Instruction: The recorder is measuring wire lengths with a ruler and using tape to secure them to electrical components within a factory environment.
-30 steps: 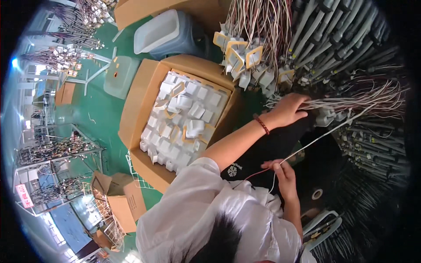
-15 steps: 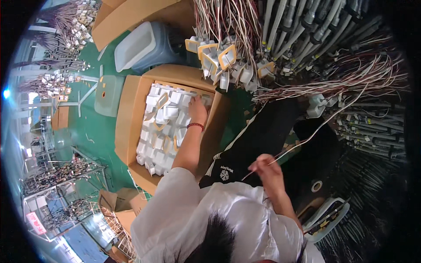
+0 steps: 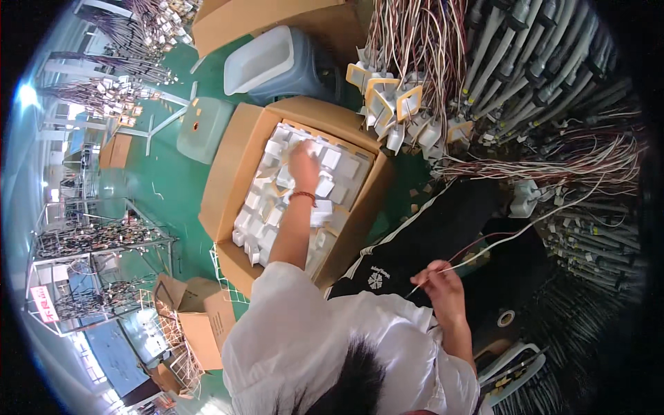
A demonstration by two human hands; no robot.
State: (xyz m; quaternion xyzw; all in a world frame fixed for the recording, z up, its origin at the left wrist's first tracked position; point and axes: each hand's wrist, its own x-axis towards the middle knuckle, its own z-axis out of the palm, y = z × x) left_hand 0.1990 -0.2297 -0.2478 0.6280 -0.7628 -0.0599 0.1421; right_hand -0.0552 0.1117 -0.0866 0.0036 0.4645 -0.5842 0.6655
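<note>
My left hand (image 3: 303, 164) is down in the open cardboard box (image 3: 232, 176) on the green floor (image 3: 169, 190), resting on the white plastic parts (image 3: 332, 162) near the box's far edge. Whether that grip is closed on a part I cannot tell; the fingers are hidden among the pieces. My right hand (image 3: 437, 282) sits by my lap, thumb and fingers pinched shut on a thin white wire (image 3: 515, 235) that runs up and to the right toward the wire bundles (image 3: 553, 159) on the rack.

The risks, as I judge them: the wire is stretched out in a long free span, so a tug as I lean could snag it in those bundles or pull it from my pinch. The parts lie loosely packed, so a careless grab could lift more than one or spill some over the box's edge.

My left arm is stretched nearly straight, a red band (image 3: 302, 197) at the wrist. My right elbow is bent, held close to my body.
</note>
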